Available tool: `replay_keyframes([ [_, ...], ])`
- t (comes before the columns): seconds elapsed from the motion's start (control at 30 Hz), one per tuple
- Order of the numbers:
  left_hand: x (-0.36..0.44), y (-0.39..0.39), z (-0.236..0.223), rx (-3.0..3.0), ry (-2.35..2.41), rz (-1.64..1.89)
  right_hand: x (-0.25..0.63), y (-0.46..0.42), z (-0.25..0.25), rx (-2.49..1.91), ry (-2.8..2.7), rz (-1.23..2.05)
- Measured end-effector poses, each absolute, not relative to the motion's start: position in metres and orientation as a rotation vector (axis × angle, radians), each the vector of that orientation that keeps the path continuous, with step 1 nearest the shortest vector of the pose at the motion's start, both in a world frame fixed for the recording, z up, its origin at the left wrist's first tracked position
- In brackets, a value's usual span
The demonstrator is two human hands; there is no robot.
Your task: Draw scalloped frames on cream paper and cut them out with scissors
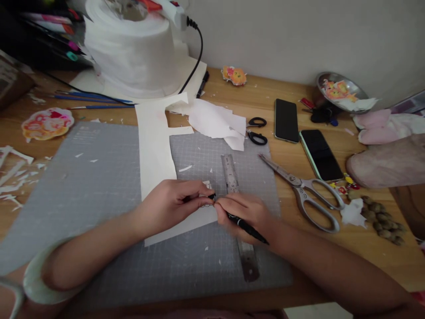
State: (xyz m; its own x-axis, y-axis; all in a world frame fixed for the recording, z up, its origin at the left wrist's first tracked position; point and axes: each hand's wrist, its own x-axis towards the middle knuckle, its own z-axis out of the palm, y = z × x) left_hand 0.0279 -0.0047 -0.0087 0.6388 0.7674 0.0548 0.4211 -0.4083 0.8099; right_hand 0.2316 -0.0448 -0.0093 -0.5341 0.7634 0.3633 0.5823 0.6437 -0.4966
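The pen is held above the mat, near the middle of the tabletop's near edge. It is gripped in the right hand, tip end toward the left fingers; the tip itself is hidden. A small black piece, possibly a cap, is pinched by the left hand over the paper. Handling of pen and piece is judged in hand; steady alignment is called for. The ruler is partly covered by the right hand. Scissors are noted toward the tabletop's right edge.
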Motion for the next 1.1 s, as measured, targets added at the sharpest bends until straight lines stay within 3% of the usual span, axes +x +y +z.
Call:
replay_keyframes([
  [0.23,0.030,-0.005,-0.007,2.009,0.923,0.531,0.231,-0.041,-0.007,-1.144,-2.109,0.762],
  [0.7,0.028,-0.005,-0.009,2.031,0.942,0.523,0.230,-0.039,-0.015,-1.319,-1.879,0.774],
  [1.1,0.031,-0.004,-0.005,2.040,0.938,0.525,0.231,-0.035,-0.018,-1.412,-1.699,1.004],
])
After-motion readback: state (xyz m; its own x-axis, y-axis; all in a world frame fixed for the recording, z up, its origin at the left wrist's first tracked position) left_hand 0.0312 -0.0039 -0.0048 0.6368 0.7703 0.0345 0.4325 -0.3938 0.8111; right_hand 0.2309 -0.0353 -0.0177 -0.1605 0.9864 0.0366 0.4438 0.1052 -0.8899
